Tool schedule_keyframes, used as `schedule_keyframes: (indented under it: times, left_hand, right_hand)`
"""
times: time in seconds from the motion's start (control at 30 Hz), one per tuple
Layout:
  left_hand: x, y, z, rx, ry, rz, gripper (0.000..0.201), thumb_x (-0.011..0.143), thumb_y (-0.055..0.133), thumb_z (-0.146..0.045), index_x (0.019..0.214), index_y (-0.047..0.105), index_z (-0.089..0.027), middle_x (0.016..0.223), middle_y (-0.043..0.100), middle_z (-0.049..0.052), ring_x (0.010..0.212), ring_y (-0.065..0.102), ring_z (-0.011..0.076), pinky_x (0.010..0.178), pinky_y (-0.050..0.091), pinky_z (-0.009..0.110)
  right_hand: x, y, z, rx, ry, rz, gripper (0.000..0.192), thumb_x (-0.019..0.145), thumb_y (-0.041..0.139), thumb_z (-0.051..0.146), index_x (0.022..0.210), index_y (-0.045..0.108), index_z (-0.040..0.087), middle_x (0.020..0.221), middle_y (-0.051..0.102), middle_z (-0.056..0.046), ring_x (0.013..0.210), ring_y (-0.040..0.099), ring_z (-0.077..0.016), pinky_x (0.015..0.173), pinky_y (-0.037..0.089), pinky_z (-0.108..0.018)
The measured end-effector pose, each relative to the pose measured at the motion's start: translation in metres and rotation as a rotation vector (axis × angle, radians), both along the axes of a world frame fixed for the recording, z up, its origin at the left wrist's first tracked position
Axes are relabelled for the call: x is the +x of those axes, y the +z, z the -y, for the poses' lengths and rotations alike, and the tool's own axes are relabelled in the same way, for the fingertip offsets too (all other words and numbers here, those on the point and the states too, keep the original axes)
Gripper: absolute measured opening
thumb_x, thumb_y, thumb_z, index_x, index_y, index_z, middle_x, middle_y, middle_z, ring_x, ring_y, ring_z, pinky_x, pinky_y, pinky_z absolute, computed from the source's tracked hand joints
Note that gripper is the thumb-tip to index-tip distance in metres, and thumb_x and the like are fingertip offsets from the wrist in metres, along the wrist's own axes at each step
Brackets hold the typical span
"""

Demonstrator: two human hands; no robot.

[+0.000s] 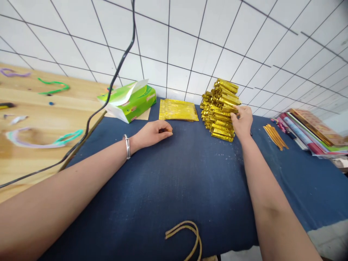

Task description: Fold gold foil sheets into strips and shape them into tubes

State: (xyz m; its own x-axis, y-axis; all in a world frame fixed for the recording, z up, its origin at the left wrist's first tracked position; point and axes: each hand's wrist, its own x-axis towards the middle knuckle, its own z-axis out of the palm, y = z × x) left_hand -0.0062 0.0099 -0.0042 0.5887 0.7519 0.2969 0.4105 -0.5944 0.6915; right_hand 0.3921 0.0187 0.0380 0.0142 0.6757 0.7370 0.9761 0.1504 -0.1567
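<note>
A pile of gold foil rolls (219,112) is stacked against the tiled wall. At its right side, my right hand (243,120) has thumb and fingers closed around the end of one gold foil roll (228,108). My left hand (154,135) rests on the blue cloth, a silver bangle at its wrist. Its fingers are curled with the tips pressed together; whatever they hold, if anything, cannot be made out. Just beyond that hand lies a flat stack of gold foil sheets (178,110), to the left of the pile.
A green tissue box (133,101) stands at the back left. A black cable (111,90) hangs across the left side. Thin golden strips (274,137) and a stack of books (312,132) lie right. A looped tan cord (194,232) sits at the front edge.
</note>
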Motion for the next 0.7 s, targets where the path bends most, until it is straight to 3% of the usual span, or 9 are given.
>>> schedule_keyframes:
  times: [0.27,0.53,0.7]
  left_hand:
    - [0.0,-0.001,-0.001,0.001,0.0,0.005,0.021,0.081,0.054,-0.036,0.088,0.062,-0.018,0.094,0.063,0.003,0.082,0.057,0.0143,0.078,0.046,0.028]
    - [0.0,0.0,0.0,-0.004,-0.001,0.009,0.021,0.081,0.054,-0.036,0.087,0.062,-0.018,0.093,0.063,0.003,0.081,0.057,0.0141,0.077,0.046,0.027]
    - [-0.001,-0.003,-0.003,-0.046,0.036,0.042,0.025,0.081,0.054,-0.041,0.086,0.063,-0.017,0.087,0.063,0.002,0.078,0.056,0.0136,0.075,0.045,0.026]
  right_hand:
    - [-0.007,-0.001,0.002,0.034,-0.037,0.058,0.017,0.083,0.049,0.031,0.086,0.062,0.021,0.088,0.053,-0.006,0.091,0.048,-0.0222,0.084,0.041,-0.041]
    - [-0.016,0.0,0.007,0.002,-0.055,0.128,0.024,0.084,0.047,0.034,0.095,0.065,0.023,0.095,0.054,-0.008,0.095,0.047,-0.0243,0.085,0.037,-0.043]
    - [-0.021,-0.001,0.011,0.031,-0.069,0.118,0.032,0.09,0.037,0.039,0.088,0.064,0.021,0.091,0.055,-0.008,0.094,0.048,-0.0241,0.086,0.036,-0.044]
